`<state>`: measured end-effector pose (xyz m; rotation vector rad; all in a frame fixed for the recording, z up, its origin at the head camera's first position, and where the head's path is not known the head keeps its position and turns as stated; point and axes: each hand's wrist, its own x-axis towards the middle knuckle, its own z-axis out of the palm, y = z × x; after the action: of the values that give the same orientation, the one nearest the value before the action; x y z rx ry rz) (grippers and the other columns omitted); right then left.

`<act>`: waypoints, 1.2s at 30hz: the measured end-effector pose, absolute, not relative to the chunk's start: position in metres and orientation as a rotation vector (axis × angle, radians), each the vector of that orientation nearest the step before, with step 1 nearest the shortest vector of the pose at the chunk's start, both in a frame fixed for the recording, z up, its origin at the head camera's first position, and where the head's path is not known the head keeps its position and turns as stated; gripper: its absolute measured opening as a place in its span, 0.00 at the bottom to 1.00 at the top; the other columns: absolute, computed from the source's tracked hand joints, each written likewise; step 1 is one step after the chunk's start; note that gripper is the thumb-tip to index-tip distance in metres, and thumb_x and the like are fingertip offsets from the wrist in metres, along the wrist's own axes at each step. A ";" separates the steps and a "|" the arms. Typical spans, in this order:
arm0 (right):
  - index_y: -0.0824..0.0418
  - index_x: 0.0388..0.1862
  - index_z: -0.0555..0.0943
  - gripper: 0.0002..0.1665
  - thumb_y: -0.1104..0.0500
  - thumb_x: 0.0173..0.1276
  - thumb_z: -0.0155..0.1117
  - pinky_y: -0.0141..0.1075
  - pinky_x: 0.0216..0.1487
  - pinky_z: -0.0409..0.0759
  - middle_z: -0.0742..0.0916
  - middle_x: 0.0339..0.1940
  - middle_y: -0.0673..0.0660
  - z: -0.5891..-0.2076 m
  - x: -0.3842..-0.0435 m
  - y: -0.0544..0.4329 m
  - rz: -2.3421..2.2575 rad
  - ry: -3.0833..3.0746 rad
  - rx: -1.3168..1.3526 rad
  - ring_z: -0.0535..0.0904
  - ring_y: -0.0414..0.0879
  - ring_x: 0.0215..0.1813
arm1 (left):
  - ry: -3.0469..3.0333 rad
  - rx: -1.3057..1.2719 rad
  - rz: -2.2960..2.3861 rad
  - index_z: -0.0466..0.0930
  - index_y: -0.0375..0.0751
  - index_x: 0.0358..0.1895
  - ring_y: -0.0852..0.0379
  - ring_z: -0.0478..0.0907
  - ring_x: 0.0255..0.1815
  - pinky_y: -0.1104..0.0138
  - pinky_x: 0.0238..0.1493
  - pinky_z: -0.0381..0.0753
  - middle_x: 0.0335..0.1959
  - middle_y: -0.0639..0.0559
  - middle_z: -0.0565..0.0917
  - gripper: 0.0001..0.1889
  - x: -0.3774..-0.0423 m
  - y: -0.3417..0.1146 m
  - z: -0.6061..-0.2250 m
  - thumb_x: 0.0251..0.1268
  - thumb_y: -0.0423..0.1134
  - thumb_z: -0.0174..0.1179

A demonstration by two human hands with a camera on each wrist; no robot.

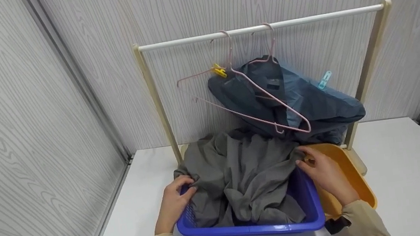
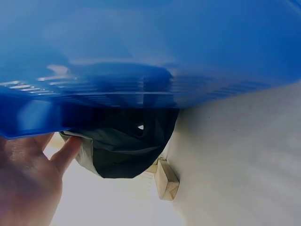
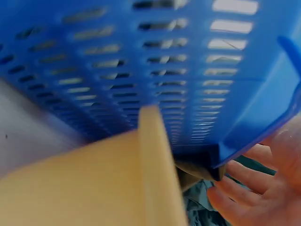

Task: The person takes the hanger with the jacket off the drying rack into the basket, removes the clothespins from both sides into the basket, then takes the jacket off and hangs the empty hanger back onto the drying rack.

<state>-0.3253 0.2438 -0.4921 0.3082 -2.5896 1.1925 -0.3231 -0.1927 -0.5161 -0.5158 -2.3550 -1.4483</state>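
Observation:
A dark grey cloth garment lies bunched in a blue plastic basket, its back part heaped over the far rim. My left hand pinches the garment's left edge between thumb and fingers, at the basket's left rim. On the opposite side, my right hand holds the garment's right edge the same way. In the left wrist view, a dark fold of the garment hangs beyond the basket's slotted wall. Fingers of the right hand are at the basket's corner in the right wrist view.
Behind stands a rack with a white rail. An empty pink hanger with a yellow clip hangs before a dark blue jacket bearing a light blue clip. An orange basin sits right of the basket.

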 end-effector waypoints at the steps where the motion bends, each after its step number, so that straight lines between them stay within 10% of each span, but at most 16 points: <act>1: 0.62 0.66 0.75 0.25 0.54 0.73 0.62 0.55 0.57 0.75 0.80 0.60 0.64 -0.492 -0.327 0.245 1.164 -2.609 0.324 0.78 0.60 0.57 | -2.348 -0.521 -1.444 0.84 0.41 0.40 0.51 0.77 0.55 0.58 0.62 0.70 0.48 0.51 0.82 0.06 -0.323 -0.193 -0.517 0.60 0.31 0.68; 12: 0.67 0.71 0.66 0.32 0.59 0.72 0.62 0.59 0.61 0.69 0.74 0.65 0.70 -0.482 -0.357 0.250 1.076 -2.710 0.522 0.73 0.65 0.62 | -2.337 -0.536 -1.376 0.85 0.43 0.38 0.49 0.76 0.57 0.55 0.63 0.68 0.49 0.50 0.82 0.06 -0.323 -0.191 -0.515 0.58 0.31 0.69; 22: 0.66 0.44 0.86 0.08 0.66 0.69 0.63 0.52 0.47 0.76 0.83 0.43 0.63 -0.490 -0.354 0.233 0.921 -2.539 0.369 0.79 0.58 0.43 | -2.343 -0.510 -1.397 0.84 0.43 0.38 0.49 0.76 0.56 0.54 0.62 0.69 0.48 0.50 0.82 0.06 -0.324 -0.192 -0.517 0.59 0.31 0.69; 36: 0.63 0.41 0.86 0.07 0.66 0.71 0.61 0.47 0.43 0.78 0.86 0.39 0.57 -0.486 -0.344 0.239 0.962 -2.468 0.317 0.80 0.50 0.39 | -2.349 -0.546 -1.333 0.84 0.46 0.37 0.54 0.77 0.50 0.57 0.56 0.72 0.44 0.56 0.81 0.06 -0.324 -0.190 -0.515 0.59 0.31 0.68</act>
<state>-0.3440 0.2392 -0.4862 0.3171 -2.4678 0.9623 -0.3244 -0.1902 -0.5150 -0.5458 -2.3488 -1.3329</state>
